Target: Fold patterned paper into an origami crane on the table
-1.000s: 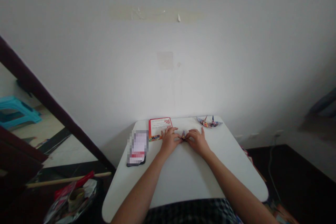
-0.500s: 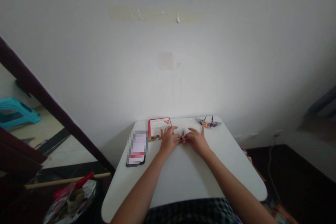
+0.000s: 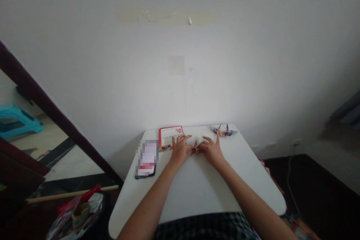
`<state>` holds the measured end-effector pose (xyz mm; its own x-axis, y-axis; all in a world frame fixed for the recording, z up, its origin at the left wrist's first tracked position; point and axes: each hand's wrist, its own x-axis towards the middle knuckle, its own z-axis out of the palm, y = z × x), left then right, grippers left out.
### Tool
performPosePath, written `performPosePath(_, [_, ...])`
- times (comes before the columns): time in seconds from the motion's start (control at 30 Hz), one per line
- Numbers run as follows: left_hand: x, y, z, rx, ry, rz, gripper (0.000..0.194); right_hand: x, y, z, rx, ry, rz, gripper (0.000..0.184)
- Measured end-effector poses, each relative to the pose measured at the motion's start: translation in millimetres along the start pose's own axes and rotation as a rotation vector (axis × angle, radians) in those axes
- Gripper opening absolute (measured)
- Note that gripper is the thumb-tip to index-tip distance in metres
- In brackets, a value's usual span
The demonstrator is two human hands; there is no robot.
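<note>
A small folded piece of patterned paper (image 3: pixel 196 146) lies on the white table (image 3: pixel 197 187) between my two hands. My left hand (image 3: pixel 180 150) pinches its left side with thumb and forefinger, the other fingers spread on the table. From the right, my right hand (image 3: pixel 211 150) pinches the same piece, its fingers partly stretched out. Most of the paper is hidden by my fingertips.
A finished paper crane (image 3: pixel 224 131) sits at the table's far right corner. A red-edged card or booklet (image 3: pixel 170 137) lies by my left hand, and a phone (image 3: pixel 147 158) lies near the left edge. A wall rises right behind the table. Clutter (image 3: pixel 75 210) lies on the floor at left.
Both hands have stayed on the folded paper with only slight finger shifts. The view has moved very little.
</note>
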<state>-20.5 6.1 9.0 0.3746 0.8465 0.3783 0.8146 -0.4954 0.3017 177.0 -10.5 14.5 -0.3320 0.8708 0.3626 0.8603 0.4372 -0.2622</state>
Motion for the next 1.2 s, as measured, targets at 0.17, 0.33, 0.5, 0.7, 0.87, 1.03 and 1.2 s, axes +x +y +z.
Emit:
performPosePath(0.17, [-0.8, -2.7, -3.8, -0.011, -0.045, -0.029, 0.011, 0.2, 0.6, -1.3, -0.016, -0.005, -0.019, 0.018])
performPosePath(0.33, [-2.0, 1.2, -5.0, -0.019, -0.036, -0.055, 0.012, -0.2, -0.9, -3.5, -0.065, -0.011, -0.071, 0.014])
performPosePath(0.5, [-1.8, 6.2, -2.6, -0.029, -0.021, -0.073, 0.012, -0.2, 0.9, -3.6, -0.077, 0.005, -0.097, 0.014])
performPosePath(0.7, [-1.2, 3.3, 2.2, -0.051, 0.016, -0.066, 0.014, -2.5, 6.7, -3.0, -0.043, 0.035, -0.133, 0.016])
performPosePath(0.87, [-1.3, 2.6, 3.3, -0.065, 0.028, -0.06, 0.014, -4.9, 10.8, -0.4, 0.029, 0.051, -0.116, 0.021])
performPosePath(1.03, [-1.8, 5.7, 0.8, -0.064, -0.005, -0.094, 0.014, -5.2, 10.4, 0.3, 0.013, 0.007, -0.115, 0.025])
performPosePath(1.2, [-0.7, 13.4, -6.6, -0.004, -0.048, -0.046, 0.012, -3.9, 5.5, -6.8, -0.049, -0.068, -0.12, 0.032])
